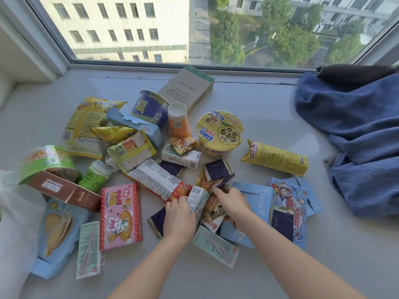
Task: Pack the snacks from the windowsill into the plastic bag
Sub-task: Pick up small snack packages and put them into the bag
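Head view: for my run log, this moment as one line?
left hand: grips small carton | right hand: among loose wrappers, grip unclear | plastic bag: far left edge

Among snacks strewn on the windowsill (259, 100), the left hand (179, 216) grips a carton (197, 199) while the right hand (231, 203) curls over wrappers (207, 184) beside it.

The windowsill (269, 104) looks like smooth pale stone with a faint sheen. At 12 o'clock the brown box (187, 89) is matt cardboard. At 3 o'clock the blue cloth (354, 134) is soft and matt. At 9 o'clock the plastic bag (13, 212) is thin, cloudy film. At centre the crinkled wrappers (204, 183) are shiny foil, the small carton (197, 199) smooth coated card.
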